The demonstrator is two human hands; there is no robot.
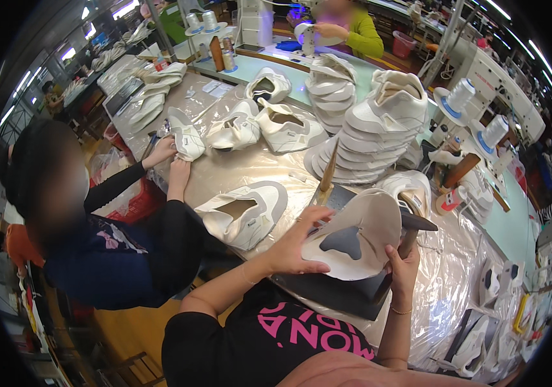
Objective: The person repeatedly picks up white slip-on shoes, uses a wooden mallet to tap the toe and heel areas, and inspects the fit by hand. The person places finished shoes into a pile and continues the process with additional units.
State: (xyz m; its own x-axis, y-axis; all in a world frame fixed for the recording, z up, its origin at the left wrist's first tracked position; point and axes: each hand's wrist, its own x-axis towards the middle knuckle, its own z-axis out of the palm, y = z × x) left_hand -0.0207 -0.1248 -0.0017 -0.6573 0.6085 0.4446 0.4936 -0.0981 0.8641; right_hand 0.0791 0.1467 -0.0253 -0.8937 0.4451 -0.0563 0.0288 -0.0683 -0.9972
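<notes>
Between my hands is a cream shoe upper, its inner side showing a dark grey patch. My left hand grips its left edge, thumb below and fingers above. My right hand is closed round the handle of a hammer with a dark head, and its thumb presses on the right edge of the upper. Beneath the upper lies a black slab, partly hidden. A pointed wooden stick stands just beyond my left fingers.
A finished-looking upper lies left of my hands. Tall stacks of uppers stand beyond. At left, a co-worker's hands hold another upper. Thread cones and a sewing machine are at the right.
</notes>
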